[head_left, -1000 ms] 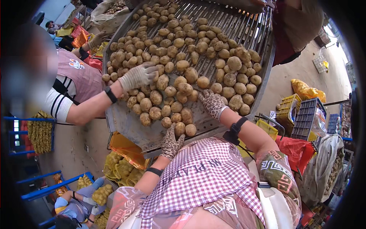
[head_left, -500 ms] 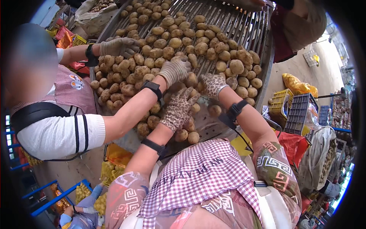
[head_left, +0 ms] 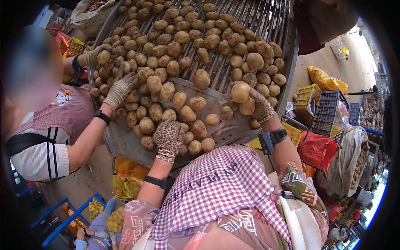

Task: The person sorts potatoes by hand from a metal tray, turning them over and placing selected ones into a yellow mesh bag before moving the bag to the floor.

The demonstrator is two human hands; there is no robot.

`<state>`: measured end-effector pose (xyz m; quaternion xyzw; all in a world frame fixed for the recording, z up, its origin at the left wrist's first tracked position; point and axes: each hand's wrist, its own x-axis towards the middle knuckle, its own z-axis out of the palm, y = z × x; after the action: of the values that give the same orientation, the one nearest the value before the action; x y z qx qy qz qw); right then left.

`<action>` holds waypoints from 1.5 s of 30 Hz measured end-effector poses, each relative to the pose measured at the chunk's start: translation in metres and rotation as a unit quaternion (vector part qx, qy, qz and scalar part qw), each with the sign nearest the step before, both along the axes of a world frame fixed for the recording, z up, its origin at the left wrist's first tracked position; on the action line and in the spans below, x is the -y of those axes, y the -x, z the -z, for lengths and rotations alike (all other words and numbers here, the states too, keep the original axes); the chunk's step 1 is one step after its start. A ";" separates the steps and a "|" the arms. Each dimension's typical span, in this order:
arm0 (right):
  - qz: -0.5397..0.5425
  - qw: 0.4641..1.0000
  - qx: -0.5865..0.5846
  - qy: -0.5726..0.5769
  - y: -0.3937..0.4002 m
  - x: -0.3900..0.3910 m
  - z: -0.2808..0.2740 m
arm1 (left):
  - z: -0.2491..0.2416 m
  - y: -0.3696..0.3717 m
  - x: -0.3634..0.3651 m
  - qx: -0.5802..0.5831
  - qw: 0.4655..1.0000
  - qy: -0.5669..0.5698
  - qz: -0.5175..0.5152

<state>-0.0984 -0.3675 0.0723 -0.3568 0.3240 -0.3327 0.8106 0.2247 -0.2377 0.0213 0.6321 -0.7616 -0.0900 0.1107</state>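
My right hand (head_left: 261, 107), in a leopard-print glove, grips two potatoes (head_left: 240, 93) at the right of the metal chute. My left hand (head_left: 169, 138), in a matching glove, is curled over the near edge of the potato pile; its fingertips and anything under them are hidden. Loose potatoes (head_left: 197, 103) lie around it on the bare metal plate (head_left: 221, 98). Beyond the plate, many more potatoes (head_left: 182, 37) rest on the slatted rack (head_left: 266, 21).
At the left a co-worker's striped-gloved hand (head_left: 119, 90) reaches into the pile; their other hand (head_left: 96, 55) is at a potato. Crates (head_left: 329, 112), a red bag (head_left: 317, 151) and a yellow sack (head_left: 328, 80) stand at the right. Another person (head_left: 98, 227) is at lower left.
My right hand has moved right and now holds potatoes. My left hand has drawn nearer and left. The co-worker's hands have shifted left, and more bare plate shows in the middle.
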 end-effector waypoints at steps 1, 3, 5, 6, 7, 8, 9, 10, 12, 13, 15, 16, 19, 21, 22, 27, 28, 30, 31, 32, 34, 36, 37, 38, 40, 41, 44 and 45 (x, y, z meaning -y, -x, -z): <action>0.067 0.982 0.132 -0.117 0.005 -0.015 0.006 | -0.001 -0.002 -0.003 -0.014 1.000 0.010 -0.009; 0.096 0.989 0.095 -0.059 0.011 -0.035 0.012 | -0.028 0.005 0.019 0.014 0.991 -0.123 -0.055; 0.079 0.988 0.117 -0.058 0.017 -0.052 0.007 | -0.024 0.010 0.043 -0.128 0.985 -0.001 -0.120; 0.072 0.984 0.145 -0.079 0.018 -0.058 0.011 | -0.030 0.015 0.058 -0.123 0.986 -0.001 -0.113; 0.077 0.983 0.149 -0.076 0.024 -0.065 0.021 | -0.038 0.023 0.073 -0.041 0.987 -0.121 -0.096; 0.062 0.979 0.158 -0.109 0.033 -0.071 0.034 | -0.043 0.029 0.087 0.043 0.968 -0.236 -0.077; 0.048 0.975 0.168 -0.141 0.037 -0.077 0.041 | -0.039 0.033 0.098 0.046 0.969 -0.233 -0.071; 0.134 0.969 0.135 -0.157 0.032 -0.083 0.049 | -0.029 0.035 0.108 0.080 0.967 -0.236 -0.053; 0.144 0.962 0.148 -0.177 0.023 -0.082 0.018 | -0.013 0.030 0.108 0.100 0.987 -0.120 -0.024; 0.148 0.956 0.158 -0.199 0.022 -0.083 0.008 | -0.009 0.025 0.108 0.104 0.987 -0.122 -0.020; 0.103 0.955 0.210 -0.183 0.025 -0.078 0.013 | -0.038 0.029 0.116 -0.314 0.867 -0.332 -0.199; 0.055 0.951 0.257 -0.165 0.027 -0.077 0.015 | -0.018 0.017 0.113 -0.475 0.757 -0.354 -0.277; 0.052 0.951 0.258 -0.162 0.023 -0.078 0.007 | -0.010 0.001 0.113 -0.224 0.927 -0.243 -0.174; 0.051 0.955 0.245 -0.158 0.023 -0.080 0.010 | -0.029 0.025 0.112 -0.122 0.957 -0.199 -0.170; 0.050 0.959 0.228 -0.158 0.022 -0.081 0.011 | -0.030 0.034 0.118 -0.083 0.975 -0.162 -0.126; 0.059 0.966 0.197 -0.155 0.013 -0.089 -0.001 | -0.024 0.094 0.149 -0.040 0.987 -0.125 -0.088; 0.052 0.961 0.210 -0.171 0.013 -0.091 0.001 | -0.022 0.101 0.154 -0.042 0.988 -0.123 -0.081; 0.061 0.954 0.229 -0.181 0.013 -0.097 0.003 | -0.016 0.115 0.163 0.026 0.995 -0.071 -0.061; 0.062 0.947 0.250 -0.194 0.014 -0.100 0.006 | -0.008 0.114 0.170 0.023 0.996 -0.071 -0.052; 0.073 0.945 0.236 -0.213 0.020 -0.104 0.027 | 0.005 0.107 0.178 -0.148 0.982 -0.099 -0.063; 0.103 0.943 0.240 -0.206 0.029 -0.107 0.017 | 0.042 0.091 0.191 -0.566 0.784 -0.210 -0.143; 0.133 0.937 0.251 -0.203 0.031 -0.110 0.016 | 0.024 0.083 0.178 -0.785 0.480 -0.370 -0.131; 0.148 0.930 0.268 -0.201 0.032 -0.113 0.018 | 0.034 0.073 0.176 -0.829 0.339 -0.440 -0.068; 0.162 0.924 0.284 -0.197 0.034 -0.114 0.020 | 0.021 0.082 0.166 -0.827 0.339 -0.444 -0.070; 0.175 0.915 0.327 -0.155 0.038 -0.108 0.022 | -0.024 0.118 0.145 -0.840 0.306 -0.407 -0.188; 0.182 0.915 0.326 -0.155 0.038 -0.105 0.021 | -0.033 0.128 0.138 -0.837 0.305 -0.414 -0.187; 0.142 0.900 0.386 -0.143 0.037 -0.102 0.018 | -0.038 0.152 0.118 -0.795 0.384 -0.432 -0.185; 0.149 0.900 0.384 -0.143 0.037 -0.107 0.015 | -0.043 0.162 0.108 -0.793 0.381 -0.438 -0.184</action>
<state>-0.1353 -0.2609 0.0574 -0.0291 0.0813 -0.5104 0.8556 0.0624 -0.3459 0.0638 0.3579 -0.0464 -0.8491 0.3858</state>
